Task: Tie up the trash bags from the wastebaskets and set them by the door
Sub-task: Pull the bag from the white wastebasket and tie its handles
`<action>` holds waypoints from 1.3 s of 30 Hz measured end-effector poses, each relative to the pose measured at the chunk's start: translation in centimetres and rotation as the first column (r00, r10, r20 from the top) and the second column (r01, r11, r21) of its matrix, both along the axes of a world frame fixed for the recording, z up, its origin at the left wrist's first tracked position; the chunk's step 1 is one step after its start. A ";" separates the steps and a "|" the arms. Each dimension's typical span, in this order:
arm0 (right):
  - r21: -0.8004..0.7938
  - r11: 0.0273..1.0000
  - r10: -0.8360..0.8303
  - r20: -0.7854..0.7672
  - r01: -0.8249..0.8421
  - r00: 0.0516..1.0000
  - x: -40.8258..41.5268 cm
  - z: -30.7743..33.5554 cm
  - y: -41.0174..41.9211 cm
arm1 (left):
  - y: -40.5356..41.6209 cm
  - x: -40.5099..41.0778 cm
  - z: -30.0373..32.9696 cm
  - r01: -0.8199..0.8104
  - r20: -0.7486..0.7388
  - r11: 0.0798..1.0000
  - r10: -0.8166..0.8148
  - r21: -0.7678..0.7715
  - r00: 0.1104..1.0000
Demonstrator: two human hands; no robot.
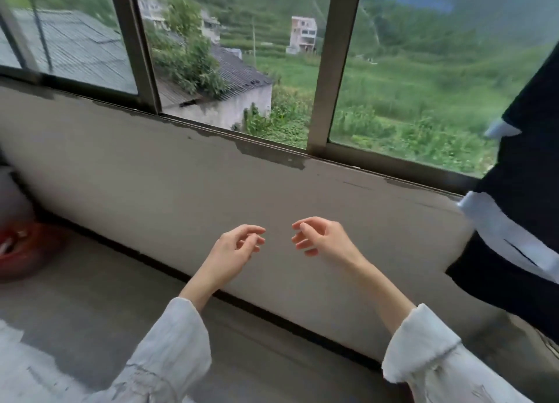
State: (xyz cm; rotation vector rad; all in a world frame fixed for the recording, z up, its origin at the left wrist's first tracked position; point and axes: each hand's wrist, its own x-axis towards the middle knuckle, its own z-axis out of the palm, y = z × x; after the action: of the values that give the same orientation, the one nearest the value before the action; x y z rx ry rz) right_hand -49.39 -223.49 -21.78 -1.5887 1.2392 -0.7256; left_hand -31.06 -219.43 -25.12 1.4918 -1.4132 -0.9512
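Observation:
My left hand (234,248) and my right hand (320,238) are raised side by side in front of a low white wall, fingers loosely curled and apart, holding nothing. A small gap separates the fingertips. White sleeves cover both forearms. At the far left edge stands a red round container (28,251) on the floor, blurred, with something pale inside; I cannot tell if it is a wastebasket. No trash bag or door shows in this view.
A low white wall (187,185) runs under a wide window (320,70) with dark frames. A dark garment with white trim (520,209) hangs at the right. Grey concrete floor (90,312) lies below. A pale rounded object (12,197) sits at the far left.

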 end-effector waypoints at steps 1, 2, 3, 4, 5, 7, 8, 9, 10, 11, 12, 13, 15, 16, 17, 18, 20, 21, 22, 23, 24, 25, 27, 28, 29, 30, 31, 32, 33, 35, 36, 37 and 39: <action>-0.010 0.999 0.052 -0.006 -0.053 0.999 2.4 0.2 -2.8 | -2.1 2.0 0.0 -0.036 -0.005 0.999 0.036 0.000 0.999; -0.013 0.996 0.087 -0.019 -0.088 0.996 4.5 0.3 -5.0 | -3.7 3.8 0.0 -0.073 -0.002 0.997 0.073 0.001 0.997; -0.005 0.993 0.121 -0.024 -0.121 0.992 6.7 0.3 -7.1 | -5.2 5.7 -0.1 -0.112 0.001 0.994 0.112 0.009 0.994; -0.003 0.989 0.150 -0.027 -0.150 0.988 8.5 0.5 -8.6 | -6.2 7.2 0.1 -0.136 0.003 0.991 0.136 0.016 0.991; -0.008 0.983 0.186 -0.026 -0.186 0.982 10.3 0.7 -10.0 | -7.3 8.8 0.3 -0.161 0.007 0.987 0.161 0.020 0.987; -0.009 0.962 0.272 -0.033 -0.273 0.962 15.3 0.7 -13.9 | -9.7 13.1 0.5 -0.257 -0.003 0.966 0.257 0.014 0.966; -0.004 0.950 0.313 -0.035 -0.313 0.949 17.7 0.6 -15.6 | -10.7 15.2 0.4 -0.305 -0.017 0.952 0.305 0.009 0.952; 0.000 0.935 0.355 -0.036 -0.356 0.934 20.3 0.4 -17.1 | -11.5 17.4 0.3 -0.353 -0.026 0.936 0.353 0.006 0.935; -0.002 0.921 0.389 -0.037 -0.389 0.921 22.4 0.4 -18.2 | -12.0 19.2 0.2 -0.384 -0.025 0.923 0.384 0.006 0.923; 0.000 0.906 0.424 -0.033 -0.424 0.905 24.6 0.1 -19.3 | -12.5 21.0 -0.2 -0.413 -0.023 0.911 0.413 0.014 0.910; 0.012 0.885 0.466 -0.030 -0.466 0.884 27.5 -0.3 -20.5 | -13.2 23.4 -0.7 -0.451 -0.020 0.892 0.451 0.025 0.892; 0.023 0.863 0.505 -0.029 -0.504 0.863 30.3 -0.7 -21.8 | -13.8 25.7 -1.1 -0.484 -0.013 0.874 0.485 0.034 0.874; 0.036 0.819 0.573 -0.025 -0.572 0.819 35.8 -1.2 -24.2 | -15.5 30.5 -1.6 -0.546 0.005 0.837 0.546 0.036 0.838; 0.033 0.792 0.610 -0.017 -0.610 0.792 39.3 -1.4 -25.7 | -16.5 33.4 -1.7 -0.584 0.007 0.811 0.585 0.028 0.811; 0.027 0.774 0.633 -0.006 -0.632 0.774 42.1 -1.4 -26.9 | -17.4 35.8 -1.6 -0.613 0.010 0.790 0.613 0.020 0.790; 0.033 0.756 0.653 0.010 -0.653 0.757 45.1 -1.4 -28.1 | -18.1 38.3 -1.5 -0.646 0.009 0.763 0.646 0.021 0.764; 0.052 0.712 0.700 0.030 -0.700 0.714 51.4 -0.9 -30.3 | -19.2 43.4 -1.1 -0.705 0.012 0.708 0.705 0.034 0.709; 0.065 0.691 0.719 0.040 -0.720 0.694 54.1 -0.6 -31.0 | -19.5 45.5 -0.9 -0.729 0.021 0.683 0.729 0.047 0.684; 0.083 0.659 0.746 0.053 -0.748 0.663 57.7 -0.3 -31.7 | -19.7 48.4 -0.6 -0.761 0.024 0.646 0.762 0.058 0.648; 0.092 0.637 0.763 0.064 -0.765 0.643 59.9 -0.1 -32.0 | -19.7 50.2 -0.4 -0.782 0.029 0.620 0.782 0.062 0.622; 0.096 0.617 0.779 0.071 -0.781 0.624 62.0 -0.1 -32.2 | -19.6 51.8 -0.3 -0.801 0.032 0.595 0.801 0.064 0.598; 0.102 0.592 0.797 0.072 -0.800 0.599 64.8 -0.1 -32.5 | -19.5 53.9 -0.2 -0.824 0.029 0.561 0.825 0.072 0.564; 0.113 0.543 0.832 0.062 -0.832 0.552 69.8 -0.6 -32.8 | -19.3 58.0 -0.7 -0.863 0.018 0.498 0.865 0.092 0.501; 0.127 0.518 0.847 0.059 -0.846 0.528 72.5 -1.0 -32.9 | -19.1 60.1 -1.1 -0.878 0.012 0.468 0.882 0.102 0.471; 0.145 0.498 0.858 0.060 -0.855 0.510 75.2 -1.4 -32.9 | -19.0 62.3 -1.6 -0.888 0.005 0.446 0.893 0.113 0.449; 0.158 0.486 0.864 0.062 -0.860 0.500 77.3 -1.8 -32.9 | -18.8 64.1 -2.1 -0.892 0.002 0.433 0.899 0.128 0.437; 0.165 0.474 0.870 0.062 -0.865 0.489 80.0 -2.3 -32.9 | -18.6 66.5 -2.7 -0.896 0.002 0.421 0.905 0.142 0.425; 0.170 0.463 0.876 0.061 -0.870 0.479 82.9 -2.9 -33.0 | -18.5 69.1 -3.2 -0.899 0.003 0.410 0.910 0.153 0.416; 0.170 0.462 0.877 0.058 -0.871 0.476 85.2 -3.4 -33.2 | -18.4 71.2 -3.6 -0.901 0.008 0.405 0.912 0.158 0.411; 0.170 0.465 0.875 0.062 -0.869 0.480 91.2 -4.7 -33.4 | -18.2 77.2 -4.7 -0.899 0.012 0.405 0.911 0.165 0.412; 0.171 0.474 0.870 0.061 -0.864 0.489 93.5 -5.2 -33.6 | -18.2 79.8 -5.1 -0.897 0.015 0.408 0.909 0.168 0.416; 0.180 0.485 0.863 0.062 -0.856 0.502 95.7 -5.6 -33.7 | -18.3 82.2 -5.4 -0.894 0.020 0.411 0.907 0.180 0.421; 0.205 0.504 0.848 0.067 -0.839 0.526 101.3 -6.8 -34.1 | -18.6 88.3 -6.1 -0.884 0.025 0.421 0.900 0.202 0.434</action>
State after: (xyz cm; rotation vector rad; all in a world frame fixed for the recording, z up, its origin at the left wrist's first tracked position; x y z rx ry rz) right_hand 51.94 -257.56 -28.56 -1.7635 0.3800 0.0998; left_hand 57.26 -238.03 -31.25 1.9693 -0.2528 -0.4142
